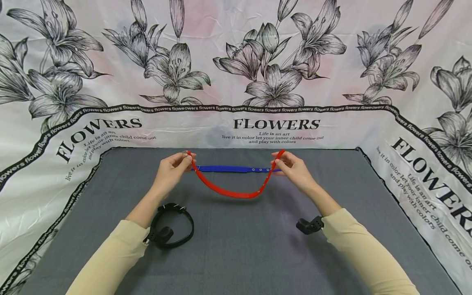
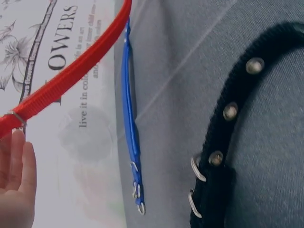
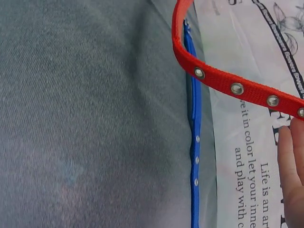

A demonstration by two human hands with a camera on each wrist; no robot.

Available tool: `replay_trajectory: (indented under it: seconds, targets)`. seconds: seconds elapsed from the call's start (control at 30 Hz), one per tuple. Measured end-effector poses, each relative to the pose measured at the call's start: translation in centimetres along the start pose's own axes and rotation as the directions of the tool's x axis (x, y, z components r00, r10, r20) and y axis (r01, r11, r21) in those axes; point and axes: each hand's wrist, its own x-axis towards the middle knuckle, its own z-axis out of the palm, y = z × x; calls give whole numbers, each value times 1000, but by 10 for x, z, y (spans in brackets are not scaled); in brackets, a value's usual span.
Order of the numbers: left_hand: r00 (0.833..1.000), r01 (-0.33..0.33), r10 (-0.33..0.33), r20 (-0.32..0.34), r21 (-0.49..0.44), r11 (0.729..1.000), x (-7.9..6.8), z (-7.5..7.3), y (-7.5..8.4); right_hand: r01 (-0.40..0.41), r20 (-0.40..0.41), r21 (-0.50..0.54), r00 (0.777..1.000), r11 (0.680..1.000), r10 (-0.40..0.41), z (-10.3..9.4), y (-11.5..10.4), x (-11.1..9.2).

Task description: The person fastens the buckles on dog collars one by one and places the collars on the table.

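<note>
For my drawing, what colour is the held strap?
The strap is red, clearest in the head view.

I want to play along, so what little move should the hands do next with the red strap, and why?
Maybe lower the red strap onto the gray cloth, in front of the blue strap. The left hand and right hand hold it near its ends, its middle sags in the air, and bare cloth shows below it.

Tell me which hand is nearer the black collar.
Left. The left hand is beyond the black collar, roughly in line with it; the right hand is farther away, beyond it and well to the right.
</note>
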Motion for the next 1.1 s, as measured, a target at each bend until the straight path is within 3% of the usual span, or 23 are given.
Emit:
replay_trajectory:
  seconds: [0.17,0.37,0.5,0.7,0.87,1.1]
  targets:
    - [997,22,-29,-66,-97,995,2,4,1,16,-37,82,999,996,-13,7,-2,1]
    - [988,76,-89,-128,-106,992,4,7,1,3,-11,148,1000,989,-2,13,-1,2]
    - [985,106,-118,-128,-92,990,6,8,1,-10,22,145,1000,989,7,16,-2,2]
    - [982,158,-163,-91,-59,986,5,12,2,-45,60,88,997,995,40,20,-1,3]
    - [983,176,-179,-39,-72,982,4,17,2,-65,106,53,993,996,59,23,0,4]
    - [983,184,-182,37,-64,981,5,25,2,-95,109,-13,989,995,96,27,-1,2]
